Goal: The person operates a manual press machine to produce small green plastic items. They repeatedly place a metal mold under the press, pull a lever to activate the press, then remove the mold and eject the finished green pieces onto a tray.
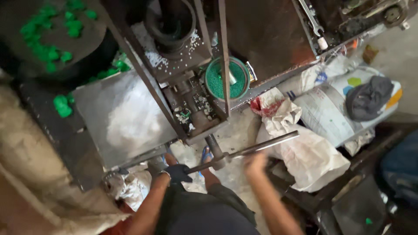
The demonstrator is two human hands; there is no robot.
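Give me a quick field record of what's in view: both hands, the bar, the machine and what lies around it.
left hand: dark-gloved left hand, grip closed on the near end of the long grey metal lever bar
right hand: bare right hand, blurred, at the bar's middle; grip cannot be told
machine: rusty metal press frame above the bar
hopper: round container of green granules
tray: flat grey metal tray with white powder
left side: green moulded pieces
right side: white sacks
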